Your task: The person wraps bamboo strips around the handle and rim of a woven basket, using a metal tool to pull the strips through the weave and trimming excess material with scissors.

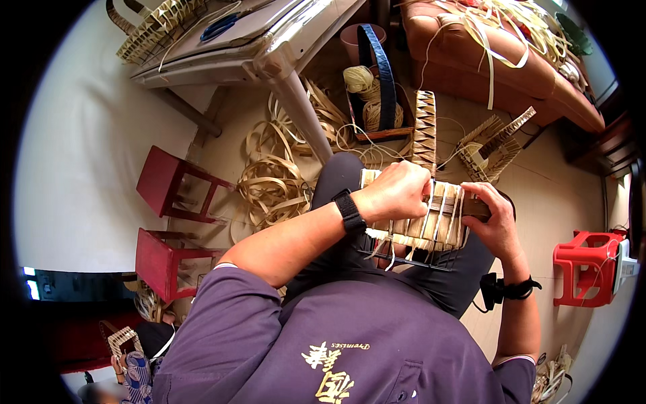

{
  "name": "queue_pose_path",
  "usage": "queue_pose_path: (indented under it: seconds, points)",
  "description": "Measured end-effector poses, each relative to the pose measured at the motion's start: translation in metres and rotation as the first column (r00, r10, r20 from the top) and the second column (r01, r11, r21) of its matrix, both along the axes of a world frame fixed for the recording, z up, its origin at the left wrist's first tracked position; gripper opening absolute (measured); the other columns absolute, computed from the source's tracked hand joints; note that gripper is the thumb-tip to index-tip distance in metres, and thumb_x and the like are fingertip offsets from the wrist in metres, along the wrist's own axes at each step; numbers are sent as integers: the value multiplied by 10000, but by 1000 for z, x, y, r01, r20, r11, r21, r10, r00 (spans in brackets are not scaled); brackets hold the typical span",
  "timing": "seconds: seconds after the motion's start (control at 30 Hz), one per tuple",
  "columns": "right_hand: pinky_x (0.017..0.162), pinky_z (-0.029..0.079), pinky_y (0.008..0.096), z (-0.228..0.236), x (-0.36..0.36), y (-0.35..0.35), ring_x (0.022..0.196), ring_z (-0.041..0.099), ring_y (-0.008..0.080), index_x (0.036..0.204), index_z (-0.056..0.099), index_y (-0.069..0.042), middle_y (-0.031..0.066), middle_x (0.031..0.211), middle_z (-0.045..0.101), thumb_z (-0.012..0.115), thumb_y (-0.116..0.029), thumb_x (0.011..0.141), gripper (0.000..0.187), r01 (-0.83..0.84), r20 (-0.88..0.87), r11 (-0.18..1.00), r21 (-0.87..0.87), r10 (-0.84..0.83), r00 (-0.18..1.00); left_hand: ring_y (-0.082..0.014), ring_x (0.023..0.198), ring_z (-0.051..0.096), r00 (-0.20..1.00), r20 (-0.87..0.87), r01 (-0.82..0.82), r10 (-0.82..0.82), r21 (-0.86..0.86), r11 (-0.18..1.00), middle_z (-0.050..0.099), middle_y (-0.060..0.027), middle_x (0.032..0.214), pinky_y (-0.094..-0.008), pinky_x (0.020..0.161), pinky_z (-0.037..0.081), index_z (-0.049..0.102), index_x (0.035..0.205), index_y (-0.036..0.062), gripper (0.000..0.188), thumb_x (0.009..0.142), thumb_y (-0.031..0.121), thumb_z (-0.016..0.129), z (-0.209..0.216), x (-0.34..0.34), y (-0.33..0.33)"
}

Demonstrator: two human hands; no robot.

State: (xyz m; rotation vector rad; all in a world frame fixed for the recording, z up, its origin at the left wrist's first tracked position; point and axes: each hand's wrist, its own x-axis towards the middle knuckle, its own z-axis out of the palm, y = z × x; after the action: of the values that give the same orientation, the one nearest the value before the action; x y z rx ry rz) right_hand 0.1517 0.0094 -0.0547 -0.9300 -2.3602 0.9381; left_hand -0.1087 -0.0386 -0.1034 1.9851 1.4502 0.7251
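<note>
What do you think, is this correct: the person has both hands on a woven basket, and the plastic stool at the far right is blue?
Not quite: the plastic stool at the far right is red, not blue, as the head view shows. The left hand and right hand are indeed on the woven basket.

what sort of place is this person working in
Probably a home or small workshop for basket weaving: loose coils of flat tan strips on the beige floor, pale strips heaped on a rust-brown padded sofa, and a tan woven basket with a zigzag-patterned handle.
</note>
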Motion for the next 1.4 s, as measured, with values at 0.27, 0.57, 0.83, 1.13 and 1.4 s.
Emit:
queue_pose_path:
  seconds: [0.27,0.57,0.83,1.13,1.4]
  points:
    - [1020,560,390,1,1,-2,1161,707,344,1317,682,-37,145,1250,713,821,76,723,620,-5,-4,1000,18,5,1000,-365,820,767,998,-47,-50,47,-72,996,764,-192,837,-437,756,602,772,837,21,159,755,157,765,8,8,0]
    - [1040,555,381,5,2,-5,1194,703,323,1374,660,-41,139,1277,714,821,85,735,671,21,-5,999,-38,-21,1000,-341,806,776,995,-53,-83,80,-55,995,776,-174,827,-422,748,605,791,836,28,167,768,178,767,9,0,-3]
    - [1046,555,388,6,5,-7,1205,694,345,1363,655,-36,153,1299,703,816,86,741,653,11,14,1000,-16,-11,1000,-329,777,763,998,-1,-59,59,-35,998,764,-159,810,-414,726,596,773,873,29,152,784,149,746,8,-2,-11]
    - [1052,557,396,-3,2,-6,1215,695,350,1290,683,-44,141,1316,700,808,90,743,576,14,-3,1000,13,-14,1000,-426,858,707,985,-168,-14,46,183,983,714,-187,913,-527,790,560,661,941,37,223,805,194,741,4,10,-32]
    - [1052,559,393,3,2,-8,1219,697,341,1282,688,-46,132,1312,707,801,98,742,570,42,4,999,4,-42,999,-431,858,733,937,-349,55,-13,112,992,711,-244,909,-508,790,591,673,941,-45,201,816,111,693,24,27,-27]
